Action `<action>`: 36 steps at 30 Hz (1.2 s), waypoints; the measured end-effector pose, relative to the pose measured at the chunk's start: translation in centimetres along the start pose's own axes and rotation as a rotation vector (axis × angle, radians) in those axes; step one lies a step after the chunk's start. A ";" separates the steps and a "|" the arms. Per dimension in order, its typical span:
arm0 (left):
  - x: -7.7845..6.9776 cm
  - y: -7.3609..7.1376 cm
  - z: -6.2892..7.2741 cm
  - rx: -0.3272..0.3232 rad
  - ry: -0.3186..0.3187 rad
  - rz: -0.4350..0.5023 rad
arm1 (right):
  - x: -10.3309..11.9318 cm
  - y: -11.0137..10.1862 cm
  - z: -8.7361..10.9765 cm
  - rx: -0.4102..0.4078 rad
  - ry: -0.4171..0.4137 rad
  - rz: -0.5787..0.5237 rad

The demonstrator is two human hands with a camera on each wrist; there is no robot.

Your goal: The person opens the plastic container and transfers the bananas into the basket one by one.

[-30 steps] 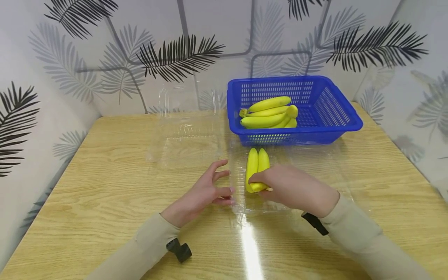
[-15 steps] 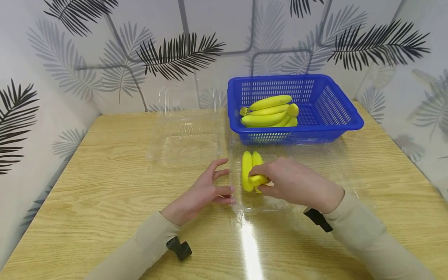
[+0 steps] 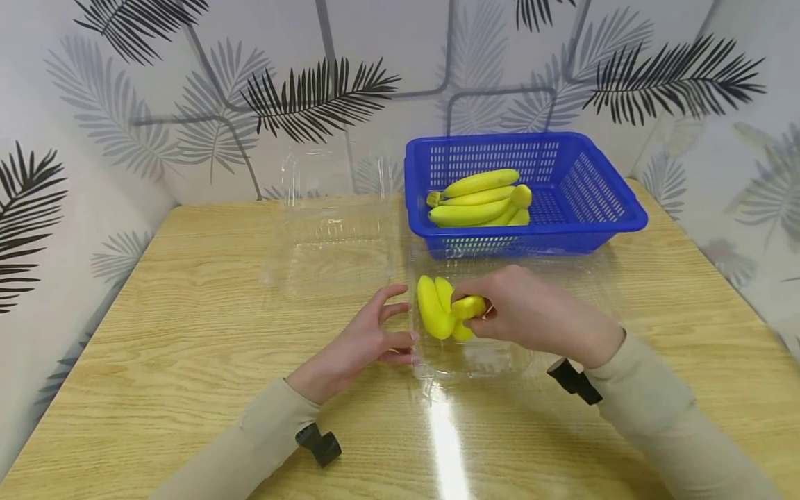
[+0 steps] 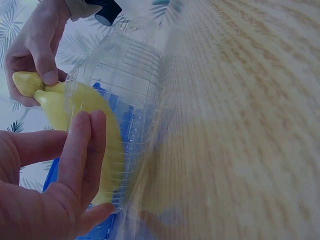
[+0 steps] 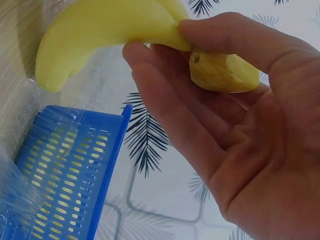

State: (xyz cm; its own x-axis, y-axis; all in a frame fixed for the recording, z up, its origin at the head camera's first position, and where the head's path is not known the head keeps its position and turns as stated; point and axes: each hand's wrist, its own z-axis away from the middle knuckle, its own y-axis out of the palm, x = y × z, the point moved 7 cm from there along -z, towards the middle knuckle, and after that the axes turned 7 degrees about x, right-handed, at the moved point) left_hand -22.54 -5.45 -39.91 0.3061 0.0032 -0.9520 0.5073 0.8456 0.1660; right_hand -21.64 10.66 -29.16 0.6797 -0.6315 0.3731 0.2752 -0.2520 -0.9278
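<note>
My right hand [image 3: 525, 305] pinches a bunch of bananas [image 3: 435, 312] by its stem end, between thumb and fingers. The yellow fruit is in a clear plastic clamshell container [image 3: 487, 357], tilted toward its left wall. In the right wrist view the stem [image 5: 222, 75] sticks out past my fingertips. My left hand [image 3: 365, 340] is at the container's left side, its fingers spread and touching the clear wall. Through that wall the bananas [image 4: 112, 145] show in the left wrist view, just behind my left fingers [image 4: 75, 150]. The lower part of the bunch is partly hidden by my right hand.
A blue plastic basket [image 3: 537, 239] holding more bananas [image 3: 475, 212] stands behind the container. Left of it, another clear clamshell container [image 3: 340, 267] stands with its lid up. A patterned wall [image 3: 387, 42] borders the wooden table [image 3: 187, 312] at the back.
My right hand has raised the stem end slightly and turned the bunch, whose tips have swung left toward the container's left wall. The left hand has stayed in place.
</note>
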 end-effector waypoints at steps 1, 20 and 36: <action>0.0 0.0 0.0 0.000 0.000 0.002 | 0.0 -0.1 0.1 -0.004 -0.003 -0.008; -0.1 -0.1 0.3 0.029 0.012 0.005 | -0.5 -6.7 3.8 -0.275 -0.095 -0.128; 0.0 0.0 0.4 0.025 0.011 0.003 | -6.9 -8.7 1.1 -0.407 0.089 -0.056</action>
State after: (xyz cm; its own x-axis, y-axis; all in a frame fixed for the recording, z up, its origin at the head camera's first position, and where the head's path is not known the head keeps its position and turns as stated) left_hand -22.27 -5.68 -39.79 0.2995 0.0118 -0.9540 0.5263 0.8320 0.1755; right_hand -27.98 18.03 -23.63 0.6051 -0.6648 0.4381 0.0070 -0.5458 -0.8379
